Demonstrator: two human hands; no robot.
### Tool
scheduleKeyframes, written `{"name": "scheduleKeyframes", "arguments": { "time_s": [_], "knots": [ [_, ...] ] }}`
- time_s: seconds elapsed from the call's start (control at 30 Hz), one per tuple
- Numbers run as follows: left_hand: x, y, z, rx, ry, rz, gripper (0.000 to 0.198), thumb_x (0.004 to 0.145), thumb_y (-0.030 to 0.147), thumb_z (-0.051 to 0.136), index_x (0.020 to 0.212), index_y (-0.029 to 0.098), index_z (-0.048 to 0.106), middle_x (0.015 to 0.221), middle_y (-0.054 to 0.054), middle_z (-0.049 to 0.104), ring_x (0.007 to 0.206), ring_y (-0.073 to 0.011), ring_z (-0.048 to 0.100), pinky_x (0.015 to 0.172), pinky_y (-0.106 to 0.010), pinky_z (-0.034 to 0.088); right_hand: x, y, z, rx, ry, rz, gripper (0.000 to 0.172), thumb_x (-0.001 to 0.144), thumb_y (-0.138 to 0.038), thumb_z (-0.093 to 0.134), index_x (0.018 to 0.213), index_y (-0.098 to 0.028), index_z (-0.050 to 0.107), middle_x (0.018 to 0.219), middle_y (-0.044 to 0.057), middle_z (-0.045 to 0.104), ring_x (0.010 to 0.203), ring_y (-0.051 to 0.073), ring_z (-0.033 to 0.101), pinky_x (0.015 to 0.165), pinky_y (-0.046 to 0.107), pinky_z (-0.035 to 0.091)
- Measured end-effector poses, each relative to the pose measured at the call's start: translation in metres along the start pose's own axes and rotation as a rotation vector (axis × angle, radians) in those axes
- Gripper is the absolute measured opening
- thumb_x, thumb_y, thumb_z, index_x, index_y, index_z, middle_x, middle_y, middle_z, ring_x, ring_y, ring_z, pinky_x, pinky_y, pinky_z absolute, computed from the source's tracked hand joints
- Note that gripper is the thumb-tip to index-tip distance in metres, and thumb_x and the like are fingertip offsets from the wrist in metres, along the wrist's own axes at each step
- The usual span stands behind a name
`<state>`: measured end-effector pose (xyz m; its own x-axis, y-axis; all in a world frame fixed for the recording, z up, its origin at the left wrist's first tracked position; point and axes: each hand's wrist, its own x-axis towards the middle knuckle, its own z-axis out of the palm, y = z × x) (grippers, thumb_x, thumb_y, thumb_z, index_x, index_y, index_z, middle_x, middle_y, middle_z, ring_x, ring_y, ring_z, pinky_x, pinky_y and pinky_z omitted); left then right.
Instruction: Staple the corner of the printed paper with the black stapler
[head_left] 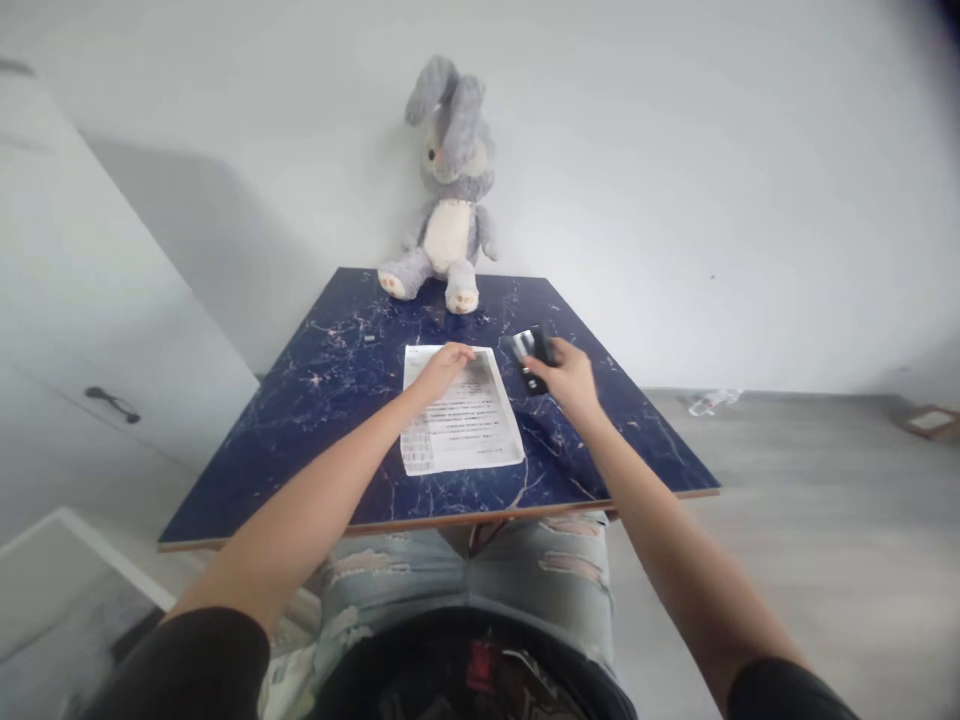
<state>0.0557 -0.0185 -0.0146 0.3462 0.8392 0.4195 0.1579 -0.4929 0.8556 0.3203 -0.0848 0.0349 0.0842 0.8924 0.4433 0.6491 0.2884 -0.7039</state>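
A printed sheet of paper (pixel 469 425) lies flat on a dark blue marble-patterned table (pixel 300 440). My left hand (pixel 444 368) rests at the upper part of the sheet, its fingers stretched out to the right and holding nothing I can see. To the right of the paper, my right hand (pixel 566 375) is closed on a small black object with a shiny silver part (pixel 535 360). The object is blurred and partly covered by my thumb and fingers, so its exact kind is unclear.
A grey plush rabbit (pixel 450 230) sits at the table's far edge against the wall. A small grey piece (pixel 369 338) lies left of the paper. At left stands a white cabinet (pixel 75 330) with a dark handle. Clear crumpled plastic (pixel 712 402) is on the floor at right.
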Motion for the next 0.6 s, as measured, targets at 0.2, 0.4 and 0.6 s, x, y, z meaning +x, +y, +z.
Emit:
{"name": "scheduleKeyframes", "arguments": {
  "time_s": [0.2, 0.4, 0.6],
  "knots": [
    [0.001, -0.011, -0.041, 0.054, 0.484, -0.191, 0.027, 0.094, 0.034, 0.050, 0.092, 0.020, 0.074, 0.101, -0.009, 0.075, 0.102, -0.0241, 0.069, 0.094, -0.036, 0.052, 0.023, -0.050, 0.088, -0.096, -0.232, -0.075, 0.031, 0.078, -0.030, 0.085, 0.107, -0.023, 0.079, 0.096, 0.005, 0.080, 0.093, 0.028, 0.076, 0.083, 0.033, 0.057],
    [-0.001, -0.021, -0.043, 0.159, 0.500, -0.297, 0.027, 0.093, 0.028, 0.049, 0.084, 0.020, 0.074, 0.094, -0.008, 0.076, 0.096, -0.0249, 0.070, 0.095, -0.037, 0.051, 0.023, -0.023, 0.092, 0.521, -0.558, -0.048, 0.054, 0.081, -0.040, 0.083, 0.131, -0.019, 0.075, 0.129, 0.010, 0.075, 0.121, 0.031, 0.070, 0.109, 0.044, 0.052],
    [-0.001, -0.013, -0.042, 0.042, 0.435, -0.308, 0.022, 0.092, 0.029, 0.052, 0.083, 0.022, 0.070, 0.099, -0.009, 0.074, 0.108, -0.0279, 0.066, 0.103, -0.040, 0.047, 0.021, -0.009, 0.083, 0.849, -0.750, 0.133, 0.066, 0.071, -0.036, 0.088, 0.134, -0.018, 0.074, 0.130, 0.011, 0.075, 0.122, 0.031, 0.069, 0.110, 0.045, 0.052]
  ]
}}
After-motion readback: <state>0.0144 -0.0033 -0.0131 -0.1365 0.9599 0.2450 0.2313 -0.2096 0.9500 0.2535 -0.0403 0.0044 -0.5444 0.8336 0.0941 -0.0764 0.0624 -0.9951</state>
